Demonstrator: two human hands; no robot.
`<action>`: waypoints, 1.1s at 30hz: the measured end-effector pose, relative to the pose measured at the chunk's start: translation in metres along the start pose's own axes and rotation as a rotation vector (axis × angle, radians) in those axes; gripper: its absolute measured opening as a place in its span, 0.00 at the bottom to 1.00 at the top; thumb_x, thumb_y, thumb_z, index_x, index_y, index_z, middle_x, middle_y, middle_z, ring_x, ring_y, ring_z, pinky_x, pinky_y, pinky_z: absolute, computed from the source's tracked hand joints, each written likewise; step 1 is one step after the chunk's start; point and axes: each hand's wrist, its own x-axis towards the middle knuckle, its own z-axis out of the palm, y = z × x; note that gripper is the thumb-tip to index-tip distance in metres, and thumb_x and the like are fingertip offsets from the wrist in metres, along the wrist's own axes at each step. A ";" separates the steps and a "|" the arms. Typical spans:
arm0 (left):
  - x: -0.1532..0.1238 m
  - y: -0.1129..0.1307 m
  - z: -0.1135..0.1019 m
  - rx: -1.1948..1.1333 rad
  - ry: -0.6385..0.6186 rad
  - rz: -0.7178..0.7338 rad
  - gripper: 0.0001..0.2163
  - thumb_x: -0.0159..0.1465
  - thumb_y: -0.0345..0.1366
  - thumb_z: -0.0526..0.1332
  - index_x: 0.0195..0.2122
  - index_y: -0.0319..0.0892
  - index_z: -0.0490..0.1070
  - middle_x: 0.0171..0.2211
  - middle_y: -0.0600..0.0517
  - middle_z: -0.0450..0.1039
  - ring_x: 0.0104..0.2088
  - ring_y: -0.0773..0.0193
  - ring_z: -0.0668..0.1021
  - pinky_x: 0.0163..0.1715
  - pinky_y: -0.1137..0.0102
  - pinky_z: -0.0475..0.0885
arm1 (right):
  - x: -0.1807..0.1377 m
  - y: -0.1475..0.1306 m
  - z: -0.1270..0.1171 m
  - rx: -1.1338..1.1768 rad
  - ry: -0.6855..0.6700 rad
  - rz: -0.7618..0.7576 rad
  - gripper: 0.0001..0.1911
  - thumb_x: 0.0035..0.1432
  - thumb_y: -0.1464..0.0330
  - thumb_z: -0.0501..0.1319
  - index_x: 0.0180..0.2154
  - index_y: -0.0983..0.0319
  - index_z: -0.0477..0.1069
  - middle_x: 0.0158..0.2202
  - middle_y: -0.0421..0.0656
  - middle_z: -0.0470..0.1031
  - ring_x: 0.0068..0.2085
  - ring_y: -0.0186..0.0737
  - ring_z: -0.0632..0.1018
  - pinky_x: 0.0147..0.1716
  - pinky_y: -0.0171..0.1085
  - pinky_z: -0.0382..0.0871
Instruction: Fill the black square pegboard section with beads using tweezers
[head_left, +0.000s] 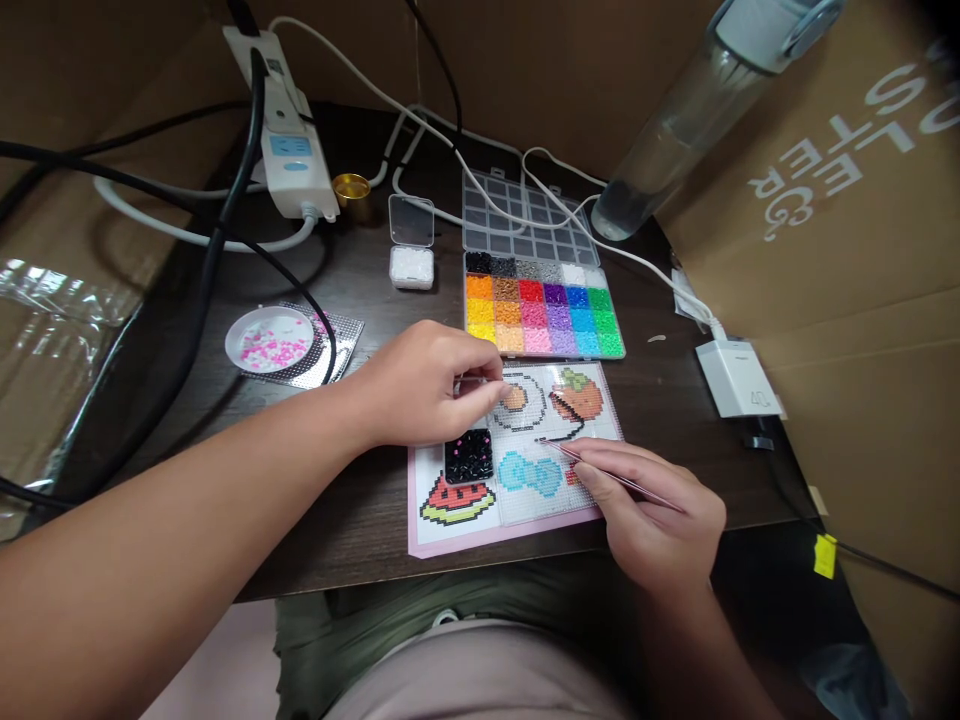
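Far left, white dish [270,340] of pink beads on the counter [360,510], at 10 o'clock from the pegboard [609,428]. Power strip [289,150] is at 12 o'clock from the dish. Small clear box [411,266] of white beads, lid open, sits at 11 o'clock from the pegboard.

Left hand [424,385] is over the pegboard's left edge, fingertips pinched narrow beside the orange bead circle [514,398]; can't tell if a bead is between them. Black bead tray [469,456] is just at 6 o'clock of that hand, on the pink-edged pattern sheet [450,540].

Pegboard lies on the sheet's right half. Bead organiser [544,305], colours sorted by compartment, is at its 12 o'clock, touching or nearly so.

Right hand [652,510] is at 5 o'clock of the pegboard, closed on tweezers [600,468]; the tip points to 10 o'clock, resting at the black bead line. Clear bottle [675,120] is at 1 o'clock, white charger [735,375] at 3 o'clock.
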 end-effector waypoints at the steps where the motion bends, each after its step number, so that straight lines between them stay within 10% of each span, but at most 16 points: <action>1: 0.000 0.000 0.000 0.002 0.000 0.001 0.08 0.61 0.34 0.60 0.29 0.39 0.76 0.21 0.55 0.73 0.21 0.72 0.69 0.24 0.75 0.60 | 0.000 0.000 0.000 -0.001 0.000 0.000 0.08 0.56 0.76 0.67 0.35 0.58 0.81 0.35 0.42 0.85 0.35 0.43 0.85 0.38 0.41 0.83; 33: 0.000 -0.002 0.001 0.011 0.027 0.030 0.06 0.61 0.33 0.62 0.28 0.38 0.77 0.20 0.57 0.72 0.20 0.74 0.69 0.23 0.76 0.60 | 0.000 0.000 0.001 0.018 -0.001 -0.023 0.12 0.54 0.80 0.68 0.36 0.58 0.81 0.36 0.39 0.85 0.36 0.37 0.85 0.39 0.35 0.81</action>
